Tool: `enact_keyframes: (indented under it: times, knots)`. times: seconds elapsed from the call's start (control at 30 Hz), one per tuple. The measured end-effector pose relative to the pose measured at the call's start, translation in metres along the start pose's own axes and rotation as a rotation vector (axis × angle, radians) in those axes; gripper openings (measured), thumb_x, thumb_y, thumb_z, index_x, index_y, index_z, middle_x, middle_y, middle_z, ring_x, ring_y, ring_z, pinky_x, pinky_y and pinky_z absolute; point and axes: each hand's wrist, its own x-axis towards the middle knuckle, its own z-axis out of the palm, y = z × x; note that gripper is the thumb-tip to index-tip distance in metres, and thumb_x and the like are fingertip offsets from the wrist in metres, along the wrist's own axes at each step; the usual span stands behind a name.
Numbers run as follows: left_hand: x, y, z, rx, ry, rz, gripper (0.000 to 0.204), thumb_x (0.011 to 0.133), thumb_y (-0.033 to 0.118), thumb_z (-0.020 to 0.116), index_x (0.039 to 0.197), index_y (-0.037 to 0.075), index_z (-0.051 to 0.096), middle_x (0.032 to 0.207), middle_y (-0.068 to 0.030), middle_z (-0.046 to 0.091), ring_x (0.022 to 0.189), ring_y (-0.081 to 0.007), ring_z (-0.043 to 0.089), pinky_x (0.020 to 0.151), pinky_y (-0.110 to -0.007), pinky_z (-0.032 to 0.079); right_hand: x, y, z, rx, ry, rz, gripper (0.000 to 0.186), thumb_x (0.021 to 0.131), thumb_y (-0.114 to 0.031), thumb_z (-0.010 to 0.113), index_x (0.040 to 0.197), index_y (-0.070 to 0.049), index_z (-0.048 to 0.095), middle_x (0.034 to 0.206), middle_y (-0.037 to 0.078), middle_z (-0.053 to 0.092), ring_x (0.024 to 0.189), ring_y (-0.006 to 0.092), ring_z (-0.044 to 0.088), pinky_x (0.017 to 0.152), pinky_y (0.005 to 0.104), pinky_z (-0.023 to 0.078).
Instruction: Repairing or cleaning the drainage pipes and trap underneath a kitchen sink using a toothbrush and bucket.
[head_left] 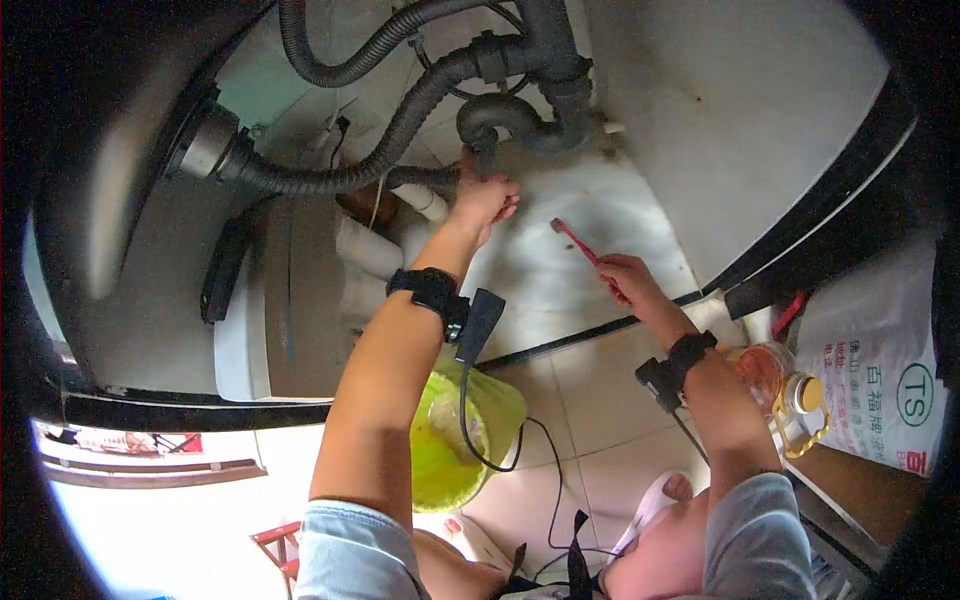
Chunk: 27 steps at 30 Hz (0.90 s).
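Observation:
My left hand [484,203] is closed on the dark drain pipe [484,148] below its U-bend [500,110], fingers curled and partly hiding it. My right hand [625,277] grips a red toothbrush [575,240], its head pointing up-left above the pale, wet-looking cabinet floor [600,190]. Corrugated hoses [330,178] run across the back to a metal fitting [205,143] at the left. A white pipe [420,200] lies beside my left forearm. Black devices are strapped to both my wrists, with cables hanging down.
A yellow-green bin [450,430] stands below the cabinet's edge. A grey-white box [250,320] is at the left. On the right are a cabinet panel [760,120], an oil jug [790,400] and a printed white sack [870,350]. My feet are on floor tiles [590,400].

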Motion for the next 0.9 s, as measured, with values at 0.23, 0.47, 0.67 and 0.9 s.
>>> enact_keyframes:
  times: [0.23, 0.47, 0.67, 0.9]
  knots:
    - [0.002, -0.001, -0.008, 0.013, -0.044, -0.028, 0.091, 0.070, -0.004, 0.052, 0.133, 0.024, -0.006, 0.094, -0.0070, 0.051, 0.065, -0.0126, 0.053, 0.050, -0.025, 0.046, 0.001, 0.001, 0.000, 0.013, -0.005, 0.012, 0.015, 0.075, -0.019, 0.056, 0.081, -0.005, 0.055, 0.059, 0.000, 0.047, 0.043, 0.0077, 0.042, 0.033, 0.0213, 0.027]
    - [-0.002, -0.004, -0.006, 0.066, -0.044, -0.002, 0.089, 0.071, -0.003, 0.053, 0.133, 0.026, -0.004, 0.103, -0.0070, 0.048, 0.069, -0.0128, 0.054, 0.053, -0.025, 0.046, 0.006, 0.010, -0.005, -0.015, -0.002, -0.002, 0.016, 0.074, -0.022, 0.055, 0.075, -0.006, 0.052, 0.059, -0.001, 0.047, 0.045, 0.0080, 0.042, 0.035, 0.0223, 0.028]
    - [-0.015, -0.001, 0.011, 0.028, -0.025, -0.042, 0.053, 0.074, 0.001, 0.052, 0.117, 0.014, 0.024, 0.091, -0.0060, 0.053, 0.070, -0.0122, 0.054, 0.056, -0.025, 0.047, 0.008, 0.011, -0.006, -0.071, 0.024, 0.018, 0.015, 0.074, -0.023, 0.055, 0.073, -0.009, 0.052, 0.059, -0.002, 0.047, 0.046, 0.0085, 0.042, 0.038, 0.0235, 0.031]
    - [-0.016, 0.008, 0.055, -0.200, -0.167, -0.111, 0.021, 0.078, 0.003, 0.050, 0.099, 0.000, 0.049, 0.083, -0.0078, 0.053, 0.076, -0.0144, 0.052, 0.062, -0.027, 0.050, 0.007, 0.009, -0.005, -0.020, 0.046, 0.044, 0.013, 0.075, -0.021, 0.054, 0.077, -0.008, 0.055, 0.060, -0.002, 0.049, 0.046, 0.0086, 0.042, 0.037, 0.0237, 0.030]
